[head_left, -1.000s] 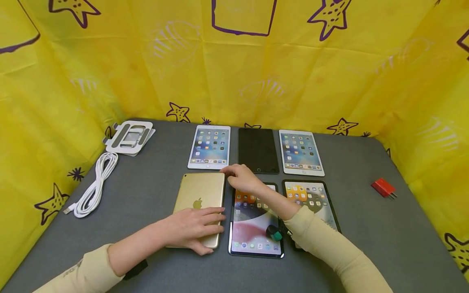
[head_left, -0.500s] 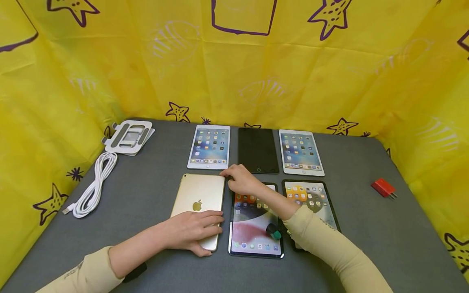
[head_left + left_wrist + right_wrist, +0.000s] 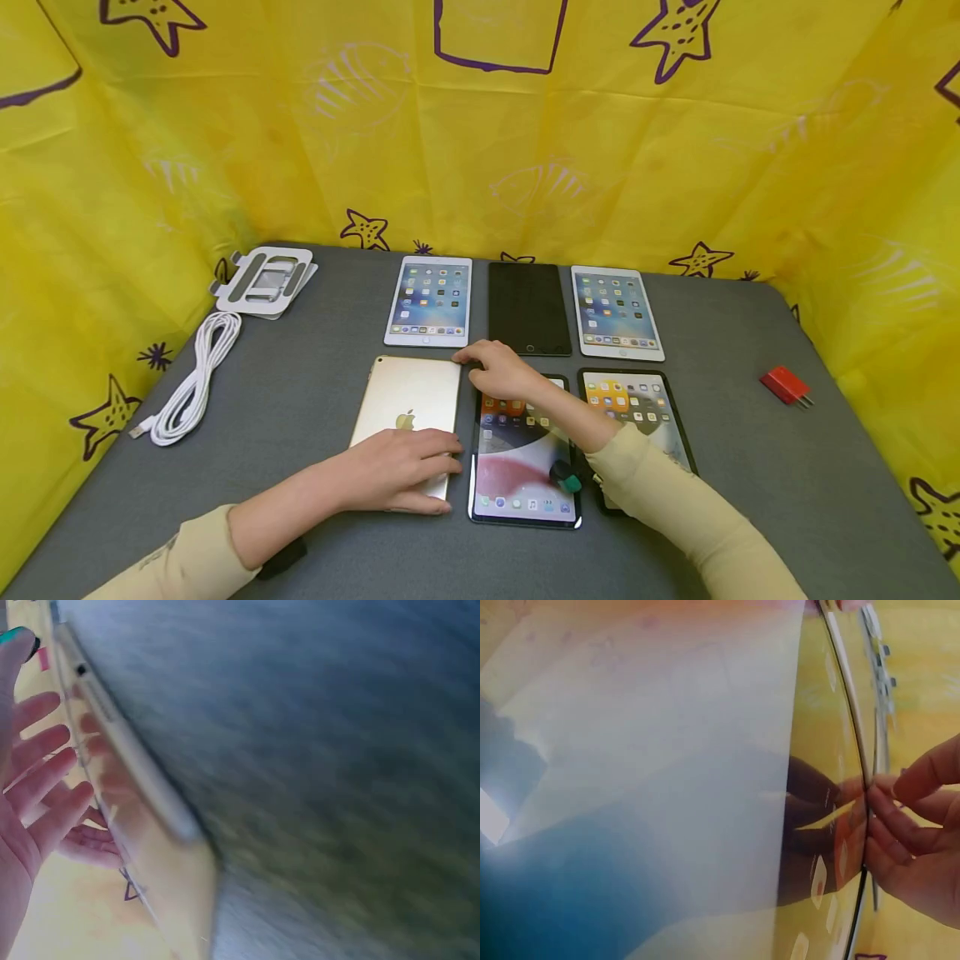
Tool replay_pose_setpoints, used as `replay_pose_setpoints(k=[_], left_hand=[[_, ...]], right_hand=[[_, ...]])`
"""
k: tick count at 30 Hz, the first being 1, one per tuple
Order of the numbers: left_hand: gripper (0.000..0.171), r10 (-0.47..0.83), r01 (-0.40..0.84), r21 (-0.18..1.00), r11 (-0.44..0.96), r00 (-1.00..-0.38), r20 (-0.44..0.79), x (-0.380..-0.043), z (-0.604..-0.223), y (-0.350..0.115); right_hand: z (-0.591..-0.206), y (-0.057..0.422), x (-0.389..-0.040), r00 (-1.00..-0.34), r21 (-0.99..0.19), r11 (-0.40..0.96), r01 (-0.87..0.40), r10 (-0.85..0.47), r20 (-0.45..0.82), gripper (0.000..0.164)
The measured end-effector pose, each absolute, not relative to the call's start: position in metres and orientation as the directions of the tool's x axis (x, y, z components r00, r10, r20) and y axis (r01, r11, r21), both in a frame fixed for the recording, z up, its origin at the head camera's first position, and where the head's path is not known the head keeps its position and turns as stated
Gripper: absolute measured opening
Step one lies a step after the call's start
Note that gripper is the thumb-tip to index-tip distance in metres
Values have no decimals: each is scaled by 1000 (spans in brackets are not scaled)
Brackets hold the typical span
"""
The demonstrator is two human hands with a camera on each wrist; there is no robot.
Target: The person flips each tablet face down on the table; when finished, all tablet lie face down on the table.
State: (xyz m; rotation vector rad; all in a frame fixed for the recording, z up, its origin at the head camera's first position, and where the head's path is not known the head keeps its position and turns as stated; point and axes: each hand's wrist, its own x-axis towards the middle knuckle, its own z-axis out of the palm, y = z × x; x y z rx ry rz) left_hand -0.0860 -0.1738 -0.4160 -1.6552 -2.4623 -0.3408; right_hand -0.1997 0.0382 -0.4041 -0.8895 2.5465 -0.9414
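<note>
A gold tablet (image 3: 390,396) lies back side up at the front left of a row of tablets, glare across its metal. Spread over its near part is my left hand (image 3: 397,469), fingers extended toward its right edge. The left wrist view shows these fingers (image 3: 45,780) stretched out beside the tablet's shiny surface. My right hand (image 3: 498,369) touches the far right corner of the gold tablet with its fingertips. Its forearm crosses above a lit tablet (image 3: 517,467) and partly covers another lit tablet (image 3: 637,400) to the right.
Behind stand in a row a white tablet (image 3: 431,300), a dark-screened tablet (image 3: 527,307) and a second white tablet (image 3: 617,310), all lying flat. At left are a folded stand (image 3: 243,283) and a coiled white cable (image 3: 191,383). A red plug adapter (image 3: 785,385) lies at right.
The gold tablet has shifted slightly toward me and shows brighter glare. My left thumb has moved up closer to the fingers. My right hand has come slightly nearer.
</note>
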Motion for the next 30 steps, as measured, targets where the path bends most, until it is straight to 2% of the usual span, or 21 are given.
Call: replay_pose_setpoints(k=[3,8,12,16,19,23,30], left_hand=[[31,826,887,226,403,-459,329,-88,-412,-166],[32,661,732,486,479,-664,349,-93,-400,-149],[45,516,539,698,471,-810,278,-99,-397,-136],[60,394,292,841,456,-914,103,-103,-398,-125],[69,333,114,897,428,-942,-40,-104,-398,-119],[76,287,-80,929,361,-939,-192,-104,-397,-114],[74,292,-303,940,158,-895,-337,-100,-396,-107]], right_hand=[[-404,47,-198,-796,-711,579,-400,-604,-44,37],[-398,67,-191,-855,-797,515,-315,-518,4,39],[-390,86,-186,-894,-877,434,-205,-447,-12,40],[-385,107,-180,-906,-956,289,-43,-416,-84,42],[-386,122,-173,-904,-978,205,49,-406,-131,44],[-387,139,-160,-899,-974,166,157,-385,-210,47],[-390,161,-132,-884,-953,107,285,-356,-304,55]])
